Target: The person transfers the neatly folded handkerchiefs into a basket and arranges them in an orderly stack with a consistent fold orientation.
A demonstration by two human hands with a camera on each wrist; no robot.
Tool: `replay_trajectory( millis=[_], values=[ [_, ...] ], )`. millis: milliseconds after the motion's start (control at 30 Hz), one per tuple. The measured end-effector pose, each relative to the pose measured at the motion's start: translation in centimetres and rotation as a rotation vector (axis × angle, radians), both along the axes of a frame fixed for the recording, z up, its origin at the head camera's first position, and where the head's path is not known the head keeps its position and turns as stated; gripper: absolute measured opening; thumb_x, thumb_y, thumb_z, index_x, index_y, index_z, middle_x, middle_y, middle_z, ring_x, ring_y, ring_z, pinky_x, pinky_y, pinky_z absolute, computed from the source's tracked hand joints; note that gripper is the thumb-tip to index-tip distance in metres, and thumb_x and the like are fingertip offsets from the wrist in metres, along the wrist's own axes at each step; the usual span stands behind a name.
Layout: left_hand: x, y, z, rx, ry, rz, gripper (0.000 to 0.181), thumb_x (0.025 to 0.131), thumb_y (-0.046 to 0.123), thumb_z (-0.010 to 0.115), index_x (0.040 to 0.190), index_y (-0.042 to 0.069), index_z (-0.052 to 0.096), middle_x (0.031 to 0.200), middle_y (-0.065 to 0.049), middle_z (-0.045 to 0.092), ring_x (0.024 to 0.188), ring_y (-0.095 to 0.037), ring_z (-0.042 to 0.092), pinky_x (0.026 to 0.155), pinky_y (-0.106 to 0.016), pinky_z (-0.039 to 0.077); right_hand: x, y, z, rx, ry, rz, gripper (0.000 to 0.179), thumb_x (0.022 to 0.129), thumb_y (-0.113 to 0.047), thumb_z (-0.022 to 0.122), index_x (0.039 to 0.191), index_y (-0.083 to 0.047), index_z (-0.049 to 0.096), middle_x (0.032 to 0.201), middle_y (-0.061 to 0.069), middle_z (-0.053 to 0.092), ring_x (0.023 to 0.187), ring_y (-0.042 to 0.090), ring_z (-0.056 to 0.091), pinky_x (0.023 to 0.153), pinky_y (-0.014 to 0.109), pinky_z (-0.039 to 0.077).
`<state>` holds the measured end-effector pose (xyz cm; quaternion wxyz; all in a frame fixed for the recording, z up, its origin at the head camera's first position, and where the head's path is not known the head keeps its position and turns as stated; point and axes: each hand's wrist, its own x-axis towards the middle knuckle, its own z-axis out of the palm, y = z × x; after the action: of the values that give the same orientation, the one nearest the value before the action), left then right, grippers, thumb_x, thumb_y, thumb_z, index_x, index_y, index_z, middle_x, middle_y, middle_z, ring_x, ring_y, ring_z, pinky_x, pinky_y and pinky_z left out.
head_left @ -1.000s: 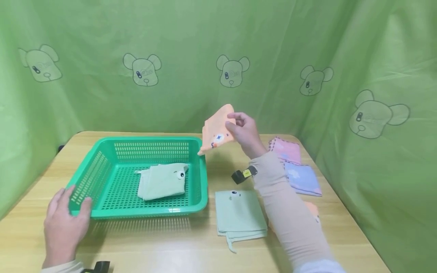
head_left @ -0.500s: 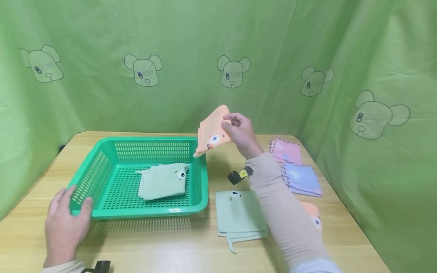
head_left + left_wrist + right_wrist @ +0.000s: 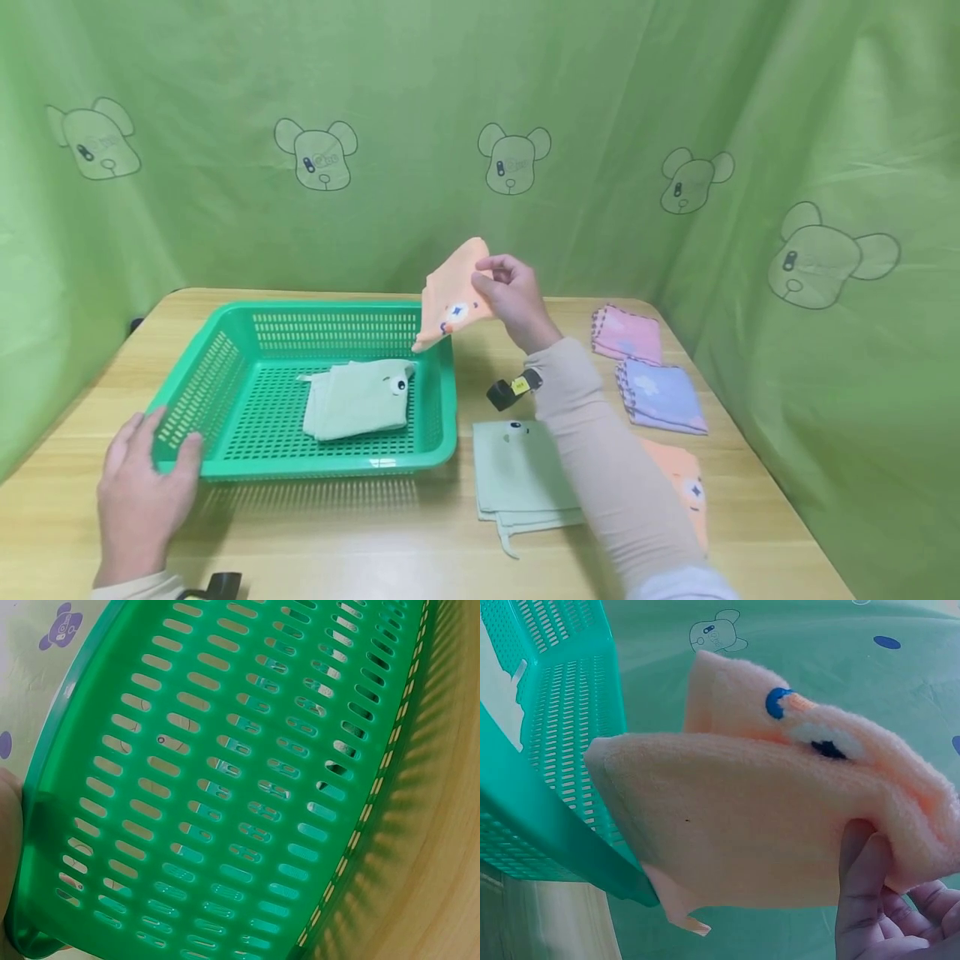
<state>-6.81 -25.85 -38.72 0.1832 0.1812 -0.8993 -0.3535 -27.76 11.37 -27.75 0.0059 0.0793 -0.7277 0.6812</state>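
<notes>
Right hand (image 3: 519, 302) (aloft) pinches an orange cloth (image 3: 452, 287).

Held towel (image 3: 452, 287): peach, blue star on white
Plastic basket (image 3: 300, 469): bright green
Basket towel (image 3: 352, 400): pale mint
Curtain (image 3: 420, 208): green, outlined bear heads
Worktop (image 3: 360, 550): pale wood grain

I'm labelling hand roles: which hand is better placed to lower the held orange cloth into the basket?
Likely the right hand: it pinches the orange cloth near the right end of the basket; the left hand touches the opposite end.
</notes>
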Motion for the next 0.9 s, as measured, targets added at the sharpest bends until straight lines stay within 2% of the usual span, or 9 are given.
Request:
replay_trajectory(
  millis=[233,433,633,900],
  values=[
    [0.0,0.0,0.0,-0.005,-0.012,0.006,0.065,0.099,0.031,0.049,0.152,0.004,0.024,0.156,-0.028,0.014,0.136,-0.057,0.016,0.099,-0.079,0.016,0.0,-0.7,-0.3,-0.012,-0.016,0.009,0.023,0.092,-0.003,0.062,0.115,-0.001,0.058,0.094,0.008,0.055,0.075,0.015,0.057,0.063,0.019,0.053],
    [0.0,0.1,-0.1,-0.01,0.004,0.006,0.064,0.099,0.031,0.05,0.152,0.003,0.026,0.156,-0.028,0.016,0.135,-0.058,0.018,0.1,-0.078,0.016,0.3,-1.3,-0.2,-0.011,-0.007,0.021,0.021,0.093,-0.003,0.061,0.113,-0.002,0.058,0.098,0.011,0.058,0.077,0.017,0.059,0.065,0.022,0.055],
    [-0.1,0.2,0.2,-0.014,0.02,0.002,0.064,0.099,0.031,0.05,0.151,0.003,0.026,0.155,-0.029,0.016,0.135,-0.058,0.018,0.099,-0.079,0.016,0.4,-2.0,-0.1,-0.022,0.001,0.034,0.021,0.093,-0.003,0.061,0.113,-0.001,0.058,0.094,0.009,0.056,0.075,0.016,0.058,0.063,0.021,0.054],
    [0.0,0.1,0.3,-0.014,-0.012,0.0,0.064,0.1,0.031,0.049,0.152,0.004,0.024,0.156,-0.028,0.013,0.135,-0.059,0.016,0.098,-0.08,0.015,0.6,-2.6,-0.3,-0.028,-0.031,0.05,0.021,0.092,-0.003,0.062,0.112,-0.002,0.059,0.09,0.008,0.056,0.073,0.015,0.057,0.061,0.02,0.053]
  ],
)
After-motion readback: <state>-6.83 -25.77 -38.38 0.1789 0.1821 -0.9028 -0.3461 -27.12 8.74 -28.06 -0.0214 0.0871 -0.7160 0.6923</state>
